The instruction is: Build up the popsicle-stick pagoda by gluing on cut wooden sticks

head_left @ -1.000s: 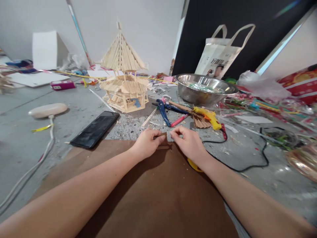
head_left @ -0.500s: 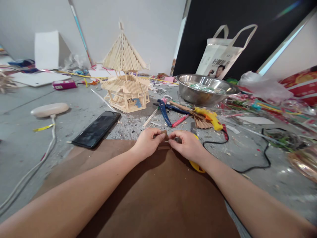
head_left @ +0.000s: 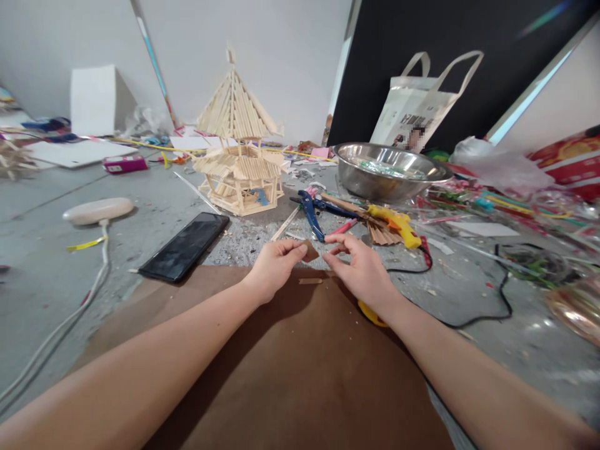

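Between the thumb and fingers of my left hand [head_left: 273, 267] is a small brown paper piece [head_left: 310, 251], held above the far edge of a large brown paper sheet [head_left: 300, 381]. My right hand [head_left: 360, 270] hovers just right of that piece, thumb and fingers apart, apparently holding nothing. A small narrow strip [head_left: 310, 281] lies on the sheet below my hands. Partly hidden under my right wrist is a round yellow object [head_left: 372, 314]. Just beyond my fingers lie blue-handled pliers [head_left: 310, 215] and a red pen-like stick [head_left: 344, 226].
A wooden-stick pavilion model [head_left: 239, 162] stands beyond a black phone [head_left: 185, 245]. A yellow glue gun [head_left: 396, 224] with a black cord lies near a folded paper fan [head_left: 382, 232]. Farther back are a steel bowl [head_left: 356, 178] and a white bag [head_left: 403, 109]. A white charger [head_left: 98, 211] sits left.
My right hand has let go of the brown paper piece and opened slightly away to the right. My left hand has kept the piece, which now shows more of its face.
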Tool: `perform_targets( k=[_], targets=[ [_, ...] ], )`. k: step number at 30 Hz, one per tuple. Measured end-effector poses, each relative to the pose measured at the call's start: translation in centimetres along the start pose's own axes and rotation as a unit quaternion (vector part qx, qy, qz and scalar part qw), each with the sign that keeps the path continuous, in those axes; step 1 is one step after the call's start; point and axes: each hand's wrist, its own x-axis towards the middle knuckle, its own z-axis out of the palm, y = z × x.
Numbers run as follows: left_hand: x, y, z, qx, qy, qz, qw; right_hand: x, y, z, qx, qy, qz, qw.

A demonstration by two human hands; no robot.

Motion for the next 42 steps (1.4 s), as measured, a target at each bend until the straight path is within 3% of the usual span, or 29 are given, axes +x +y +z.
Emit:
perform_targets(
  k=[4, 9, 12, 16, 22, 28, 33, 42],
  targets=[
    [-0.3, 0.5, 0.2, 0.024, -0.015, 0.011, 1.0, -0.1, -0.4, 0.3, 0.116, -0.06, 0.023, 0.991],
    [-0.4, 1.1, 0.0, 0.189, 0.004, 0.023, 0.982, 0.2, -0.3, 0.2, 0.181, -0.065, 0.089, 0.977],
    [-0.2, 1.4, -0.7, 0.336, -0.014, 0.044, 0.941, 0.3, -0.1, -0.1, 0.169, -0.125, 0.104, 0.972],
    [-0.3, 1.9, -1.7, 0.464, -0.114, 0.034, 0.878, 0.2, -0.1, -0.2, 0.091, -0.234, 0.058, 0.966],
    [-0.5, 2.5, -2.2, 0.48, -0.181, 0.038, 0.858, -0.1, -0.4, 0.3, -0.036, -0.215, -0.016, 0.976],
    [-0.9, 2.0, -1.5, 0.536, -0.141, 0.029, 0.832, -0.4, 0.2, 1.2, -0.096, -0.194, -0.089, 0.972],
    [-1.2, 1.6, -0.9, 0.562, -0.122, 0.016, 0.818, -0.4, 0.1, 1.2, -0.106, -0.2, -0.094, 0.969],
    [-1.2, 1.6, -1.0, 0.552, -0.121, 0.012, 0.825, -0.2, -0.3, 0.8, -0.109, -0.219, -0.061, 0.968]
  ],
)
